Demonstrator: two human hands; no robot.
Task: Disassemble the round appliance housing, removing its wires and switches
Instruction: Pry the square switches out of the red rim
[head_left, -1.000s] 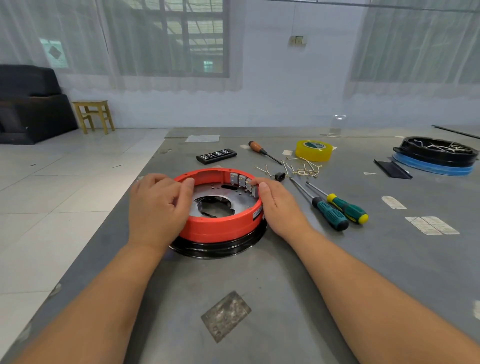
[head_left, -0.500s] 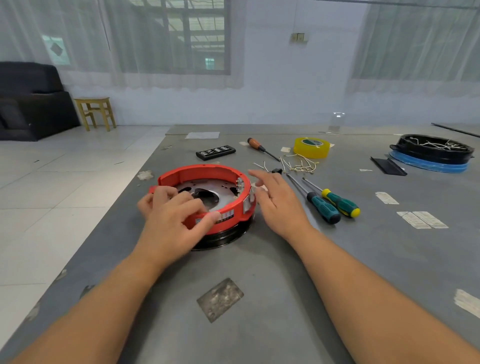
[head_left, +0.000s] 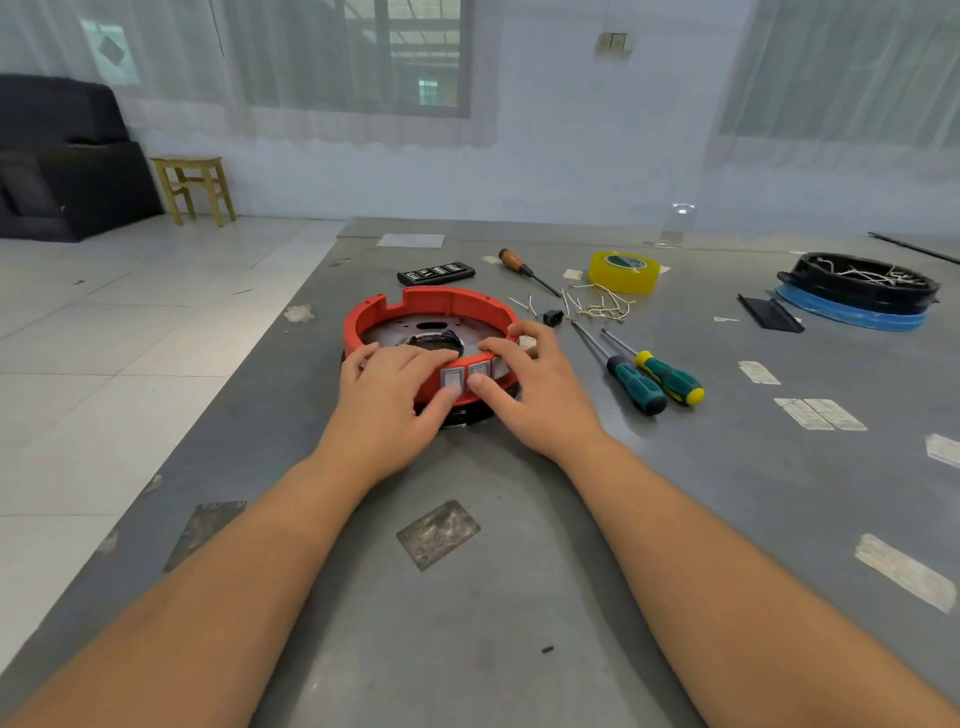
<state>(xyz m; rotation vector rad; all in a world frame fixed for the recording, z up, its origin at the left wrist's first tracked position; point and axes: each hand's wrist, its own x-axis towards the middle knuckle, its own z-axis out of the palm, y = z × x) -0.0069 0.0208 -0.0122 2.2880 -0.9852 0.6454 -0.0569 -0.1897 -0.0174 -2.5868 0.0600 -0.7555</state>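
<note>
Head view, forward-down, close over table (head_left: 519, 597)

No legible text anywhere.

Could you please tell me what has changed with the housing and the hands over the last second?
The red housing has been turned, so its switches moved from the far right side round to the near rim. Both the left hand and right hand now grip there, thumbs by the switches. The screwdrivers stayed put.

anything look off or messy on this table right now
Mostly expected teardown mess: loose pale wire offcuts lie scattered beside the yellow tape roll. The red housing sits slightly skewed on its black base. No visible breakage.
</note>
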